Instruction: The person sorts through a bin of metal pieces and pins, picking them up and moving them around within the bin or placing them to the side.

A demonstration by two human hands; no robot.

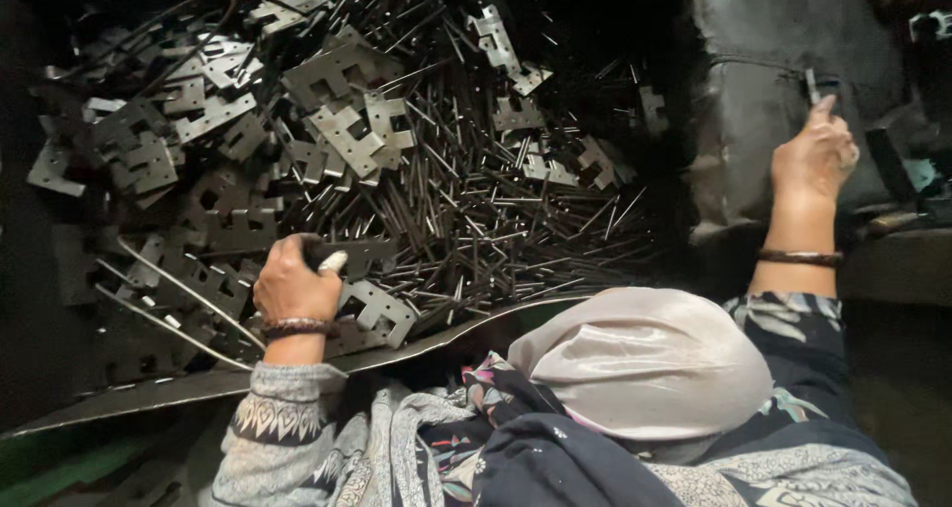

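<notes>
The left hand [295, 287] rests on a heap of flat grey metal plates [342, 130] and thin dark pins [476, 220], its fingers curled shut around one plate [369, 254] at the near edge of the pile, just above the rim of a curved metal sheet [178, 388]. Well apart, the right hand [815, 155] is raised with fingertips pinched on a small thin metal piece [810, 84], held upright before a dark grey machine [754, 91].

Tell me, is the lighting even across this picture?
Head view: no. Light catches the heap of flat notched metal plates and thin dark metal rods; the corners fall into near-black shadow. The left hand and right hand look slightly soft.
</notes>
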